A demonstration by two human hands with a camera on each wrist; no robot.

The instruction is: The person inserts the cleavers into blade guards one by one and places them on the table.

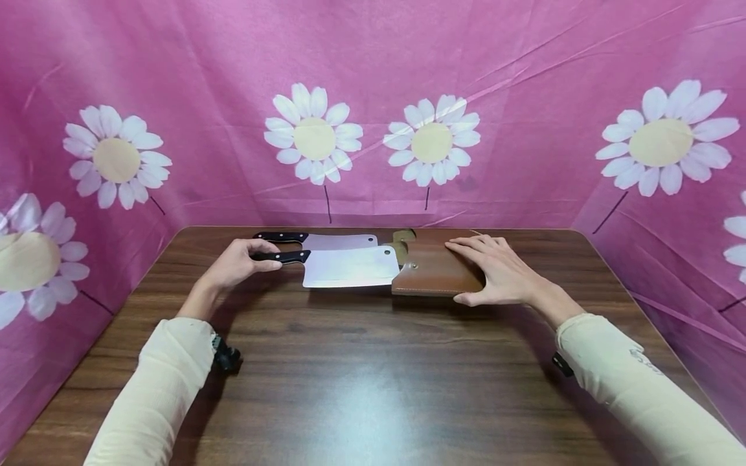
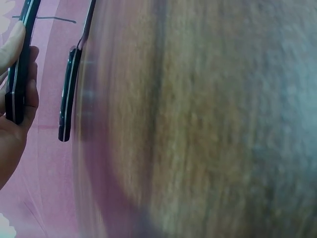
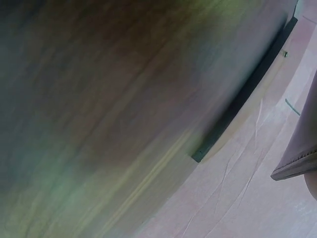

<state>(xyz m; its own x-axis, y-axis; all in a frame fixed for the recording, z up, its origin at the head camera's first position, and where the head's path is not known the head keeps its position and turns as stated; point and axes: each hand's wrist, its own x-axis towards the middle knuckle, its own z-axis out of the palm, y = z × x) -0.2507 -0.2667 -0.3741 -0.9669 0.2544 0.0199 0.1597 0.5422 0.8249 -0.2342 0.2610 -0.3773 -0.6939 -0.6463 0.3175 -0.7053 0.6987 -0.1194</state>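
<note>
The left hand (image 1: 236,264) curls round the front cleaver (image 1: 346,266), its fingers hiding part of the handle. The right hand (image 1: 504,272) grips a brown sheath (image 1: 437,277) across its width, thumb at the near edge. Between the hands, the blade's end meets the sheath's mouth; whether it has entered cannot be told. Beyond the left hand, the second cleaver (image 1: 340,241) is partly covered. The right wrist view cuts off most of the right hand.
</note>
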